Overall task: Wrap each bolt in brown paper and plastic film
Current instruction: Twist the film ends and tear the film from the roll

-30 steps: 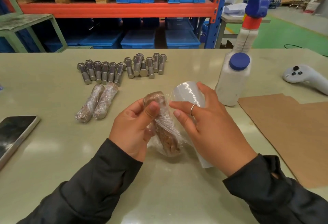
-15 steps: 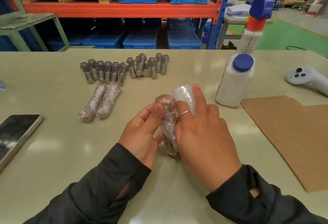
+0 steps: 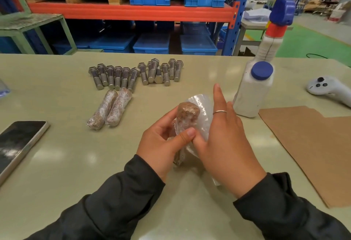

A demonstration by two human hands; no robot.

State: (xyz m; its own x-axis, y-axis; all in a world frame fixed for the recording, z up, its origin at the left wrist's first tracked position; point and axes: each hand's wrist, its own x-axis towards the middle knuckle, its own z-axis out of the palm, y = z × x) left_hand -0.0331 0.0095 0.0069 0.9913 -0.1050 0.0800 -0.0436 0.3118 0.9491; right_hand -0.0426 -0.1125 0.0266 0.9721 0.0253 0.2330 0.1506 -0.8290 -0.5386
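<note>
A: Where's the bolt being wrapped (image 3: pixel 188 114)?

B: Mid desk, nearer the front edge. Brown paper on already, plastic film (image 3: pixel 201 106) loose round it. Long axis near upright, tilted; fat head end up & away toward the far edge, lower end down toward the front edge.

A: Hands?

B: Left hand (image 3: pixel 163 144) curled round the shank, thumb across the front. Right hand (image 3: pixel 224 144) flat vs. the film, fingers straight, index raised.

A: Rest?

B: Two wrapped bolts (image 3: pixel 110 109) side by side, left of centre, heads toward the far edge. Bare bolts (image 3: pixel 136 73) in a row behind, heads far too. White bottle (image 3: pixel 252 91) & brown paper sheet (image 3: pixel 313 144) at right edge. Phone (image 3: pixel 17 142) at left edge.
</note>
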